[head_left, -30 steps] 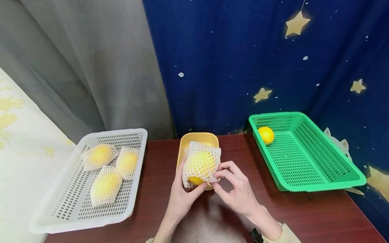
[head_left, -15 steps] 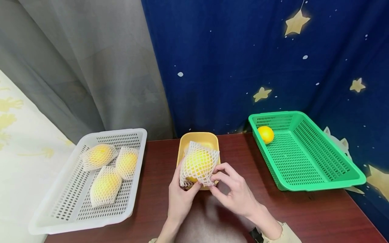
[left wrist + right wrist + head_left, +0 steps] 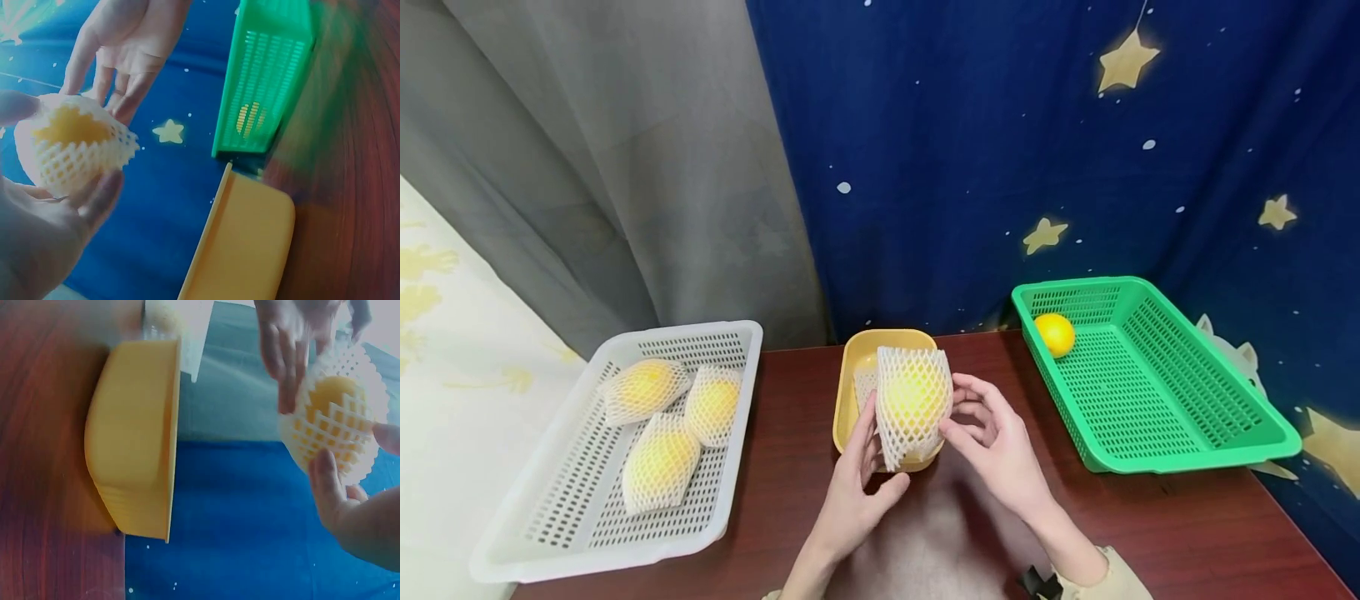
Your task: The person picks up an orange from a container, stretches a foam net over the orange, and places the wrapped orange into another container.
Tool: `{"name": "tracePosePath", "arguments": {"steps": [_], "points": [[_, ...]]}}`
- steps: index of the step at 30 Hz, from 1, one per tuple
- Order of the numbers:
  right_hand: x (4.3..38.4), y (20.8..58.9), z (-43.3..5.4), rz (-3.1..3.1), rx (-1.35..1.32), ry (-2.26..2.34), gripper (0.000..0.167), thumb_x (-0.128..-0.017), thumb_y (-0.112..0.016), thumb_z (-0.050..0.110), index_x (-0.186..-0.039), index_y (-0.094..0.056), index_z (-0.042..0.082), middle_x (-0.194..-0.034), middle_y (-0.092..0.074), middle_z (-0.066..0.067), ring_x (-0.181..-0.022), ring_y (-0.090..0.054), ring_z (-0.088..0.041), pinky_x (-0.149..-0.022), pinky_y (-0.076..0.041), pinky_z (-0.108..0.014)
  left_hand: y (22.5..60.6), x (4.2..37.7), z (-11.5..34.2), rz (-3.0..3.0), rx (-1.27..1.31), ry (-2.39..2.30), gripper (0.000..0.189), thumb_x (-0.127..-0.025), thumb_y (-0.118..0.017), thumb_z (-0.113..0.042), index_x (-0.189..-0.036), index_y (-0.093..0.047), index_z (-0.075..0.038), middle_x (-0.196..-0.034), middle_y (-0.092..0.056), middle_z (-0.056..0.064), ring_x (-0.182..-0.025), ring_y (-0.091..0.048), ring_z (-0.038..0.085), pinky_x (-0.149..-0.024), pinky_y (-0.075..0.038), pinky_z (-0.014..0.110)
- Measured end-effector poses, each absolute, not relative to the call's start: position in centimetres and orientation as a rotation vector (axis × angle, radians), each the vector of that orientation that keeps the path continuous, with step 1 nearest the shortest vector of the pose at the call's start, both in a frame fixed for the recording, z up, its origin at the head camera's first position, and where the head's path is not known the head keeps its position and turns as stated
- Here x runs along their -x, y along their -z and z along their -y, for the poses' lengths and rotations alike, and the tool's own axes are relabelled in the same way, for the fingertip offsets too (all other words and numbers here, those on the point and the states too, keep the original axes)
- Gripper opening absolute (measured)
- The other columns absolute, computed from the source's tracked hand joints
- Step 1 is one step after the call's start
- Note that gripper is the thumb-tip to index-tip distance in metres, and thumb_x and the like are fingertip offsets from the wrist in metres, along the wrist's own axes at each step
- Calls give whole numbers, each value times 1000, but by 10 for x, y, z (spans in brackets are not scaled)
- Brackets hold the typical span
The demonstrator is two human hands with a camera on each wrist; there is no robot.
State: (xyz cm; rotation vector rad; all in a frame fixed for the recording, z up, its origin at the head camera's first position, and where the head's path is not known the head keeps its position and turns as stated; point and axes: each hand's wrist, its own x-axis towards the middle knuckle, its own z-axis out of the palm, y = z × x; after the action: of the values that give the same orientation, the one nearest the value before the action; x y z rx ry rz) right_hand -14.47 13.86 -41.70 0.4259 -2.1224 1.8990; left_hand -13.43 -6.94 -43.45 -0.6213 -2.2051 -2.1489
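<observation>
An orange in a white foam net (image 3: 914, 400) is held up over the near part of a yellow tray (image 3: 841, 408). My right hand (image 3: 1000, 458) grips it from the right, its thumb on the net and its fingers behind. From the left, my left hand (image 3: 853, 500) touches the net with extended fingers, the thumb spread away from it. Bare orange peel shows through the net's open end in the left wrist view (image 3: 74, 127). Another foam net (image 3: 863, 383) lies in the tray, partly hidden by the orange.
On the left stands a white basket (image 3: 722, 467) with several net-wrapped oranges (image 3: 661, 458). A green basket (image 3: 1150, 460) on the right has a bare orange (image 3: 1056, 335) in its far left corner. All stand on a dark red table (image 3: 797, 417), with curtains (image 3: 925, 167) behind.
The wrapped orange has moved right and turned more upright, its netted side now facing up. The left thumb has come off the net, and the right hand has shifted from the net's edge to the orange's side.
</observation>
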Motion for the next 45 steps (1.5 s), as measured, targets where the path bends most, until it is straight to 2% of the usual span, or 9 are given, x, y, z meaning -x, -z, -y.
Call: {"name": "tracePosePath", "arguments": {"steps": [4, 7, 10, 14, 21, 26, 34, 41, 45], "points": [[147, 418, -140, 2175, -485, -1915, 54, -95, -73, -2, -145, -55, 4, -138, -61, -16, -113, -67, 0, -91, -62, -21, 434, 137, 69, 2183, 475, 2180, 69, -103, -63, -8, -162, -28, -2, -164, -44, 26, -132, -56, -9, -103, -52, 16], [146, 421, -139, 2236, -527, -1890, 55, -94, -76, 3, -145, -55, 8, -148, -58, -17, -119, -66, 1, -95, -62, -24, 435, 140, 67, 2167, 258, 2191, 62, -100, -70, -10, -153, -38, -1, -150, -59, 26, -122, -65, -3, -94, -57, 17], [146, 422, -137, 2293, -538, -1861, 58, -94, -77, 7, -147, -53, 12, -151, -57, -16, -122, -65, 2, -98, -62, -30, 435, 143, 66, 2162, 147, 2227, 67, -98, -73, -9, -155, -38, -3, -148, -61, 25, -124, -67, 9, -92, -58, 18], [147, 423, -136, 2310, -523, -1824, 59, -92, -79, 7, -146, -55, 14, -150, -59, -14, -122, -65, 2, -97, -63, -33, 435, 143, 65, 2188, 193, 2269, 77, -99, -72, -10, -162, -30, -2, -157, -52, 25, -132, -64, 23, -94, -57, 17], [146, 429, -129, 2279, -590, -1649, 59, -88, -84, 6, -142, -60, 14, -143, -63, -10, -123, -65, -3, -96, -64, -36, 440, 146, 64, 2171, 189, 2273, 70, -93, -77, -6, -154, -42, -2, -142, -59, 26, -110, -69, 4, -86, -61, 20], [145, 433, -124, 2245, -603, -1546, 63, -86, -86, 5, -142, -62, 15, -140, -64, -6, -121, -66, -5, -93, -64, -39, 440, 146, 66, 2177, 176, 2221, 64, -92, -77, -7, -150, -49, -2, -134, -66, 26, -108, -70, 4, -86, -61, 20], [139, 436, -111, 2180, -700, -1386, 66, -82, -89, 5, -142, -63, 12, -138, -64, -9, -122, -66, -16, -96, -61, -26, 433, 145, 73, 2374, 91, 1974, 68, -89, -84, -25, -148, -54, -10, -127, -71, 12, -104, -66, 9, -86, -55, 20], [134, 437, -98, 2194, -781, -1446, 63, -87, -85, 9, -145, -60, 10, -141, -63, -10, -127, -64, -22, -95, -64, -37, 416, 140, 102, 2351, 2, 1956, 65, -89, -83, -14, -146, -53, -5, -122, -71, 20, -93, -68, 3, -78, -59, 20], [129, 439, -84, 2234, -818, -1497, 60, -91, -82, 13, -146, -58, 11, -142, -63, -9, -127, -64, -24, -97, -63, -35, 403, 134, 132, 2355, -66, 1867, 63, -90, -82, -10, -146, -52, -9, -119, -71, 9, -95, -69, -1, -81, -60, 20]]}}
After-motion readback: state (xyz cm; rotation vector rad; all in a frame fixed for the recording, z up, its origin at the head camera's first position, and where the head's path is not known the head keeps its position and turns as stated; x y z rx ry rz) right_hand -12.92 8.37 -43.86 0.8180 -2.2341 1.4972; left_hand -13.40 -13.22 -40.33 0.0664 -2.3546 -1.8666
